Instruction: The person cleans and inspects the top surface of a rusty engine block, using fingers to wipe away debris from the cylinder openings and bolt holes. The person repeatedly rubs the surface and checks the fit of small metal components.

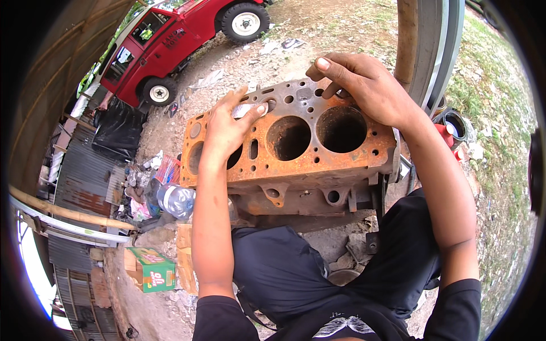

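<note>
On rough dirt ground, a rusty orange cast-iron engine block [296, 150] stands before the seated person.
Left hand [227, 128] presses a small pale folded scrap [244, 109] flat near its left bores; right hand [364, 85] rests spread, holding nothing, on its far right corner.
</note>
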Demonstrator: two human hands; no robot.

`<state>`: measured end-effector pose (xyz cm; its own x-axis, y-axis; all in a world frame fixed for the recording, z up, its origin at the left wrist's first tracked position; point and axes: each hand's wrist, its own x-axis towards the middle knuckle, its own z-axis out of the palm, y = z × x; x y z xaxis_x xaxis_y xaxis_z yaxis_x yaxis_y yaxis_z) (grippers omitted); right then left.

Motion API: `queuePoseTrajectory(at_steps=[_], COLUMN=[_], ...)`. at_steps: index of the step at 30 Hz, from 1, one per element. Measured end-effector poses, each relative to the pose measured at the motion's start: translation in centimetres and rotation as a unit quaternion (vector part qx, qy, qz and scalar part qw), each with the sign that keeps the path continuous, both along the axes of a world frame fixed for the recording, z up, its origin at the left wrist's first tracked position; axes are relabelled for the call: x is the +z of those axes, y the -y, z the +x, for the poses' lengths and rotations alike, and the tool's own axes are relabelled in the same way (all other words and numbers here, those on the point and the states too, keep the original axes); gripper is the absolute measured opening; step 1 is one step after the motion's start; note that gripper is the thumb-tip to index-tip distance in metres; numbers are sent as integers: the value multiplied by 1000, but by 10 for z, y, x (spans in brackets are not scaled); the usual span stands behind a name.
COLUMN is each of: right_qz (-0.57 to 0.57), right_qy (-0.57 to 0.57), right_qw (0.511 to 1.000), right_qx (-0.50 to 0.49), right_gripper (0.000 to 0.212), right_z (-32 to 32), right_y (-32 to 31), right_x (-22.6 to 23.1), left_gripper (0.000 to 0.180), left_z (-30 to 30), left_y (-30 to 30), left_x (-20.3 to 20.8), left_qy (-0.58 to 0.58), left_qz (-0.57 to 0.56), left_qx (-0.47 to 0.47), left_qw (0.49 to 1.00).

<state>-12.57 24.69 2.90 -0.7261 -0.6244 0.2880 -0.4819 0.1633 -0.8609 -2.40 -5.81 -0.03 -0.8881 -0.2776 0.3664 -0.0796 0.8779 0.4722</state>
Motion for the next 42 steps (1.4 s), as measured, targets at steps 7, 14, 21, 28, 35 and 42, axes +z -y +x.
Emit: queuePoseTrajectory(at_steps=[7, 14, 21, 28, 35, 42], right_qz=[-4, -58, 0, -17, -22, -11], right_qy=[25, -1, -5, -75, -102, -85], right_qw=[1000, 998, 1000, 996, 994, 996], right_qx=[-4, -6, -11, -34, -15, -32], right_gripper=[50, 59, 46, 46, 37, 36], right_z=[-2, -1, -6, -8, -5, -10], right_y=[3, 1, -8, -5, 2, -2], right_x=[-5, -9, -3, -3, -7, -4], left_gripper=[70, 61, 61, 51, 46, 44], left_z=[-28, -32, -65, -49, -62, -63], left_y=[-1, 9, 10, -20, -33, -26], left_x=[16, 38, 76, 68, 96, 91], left_qy=[145, 204, 339, 263, 348, 326], left_qz=[-28, 90, 65, -95, -253, -212], left_qx=[-35, -124, -175, -82, -152, -140], left_qw=[988, 967, 922, 957, 890, 911])
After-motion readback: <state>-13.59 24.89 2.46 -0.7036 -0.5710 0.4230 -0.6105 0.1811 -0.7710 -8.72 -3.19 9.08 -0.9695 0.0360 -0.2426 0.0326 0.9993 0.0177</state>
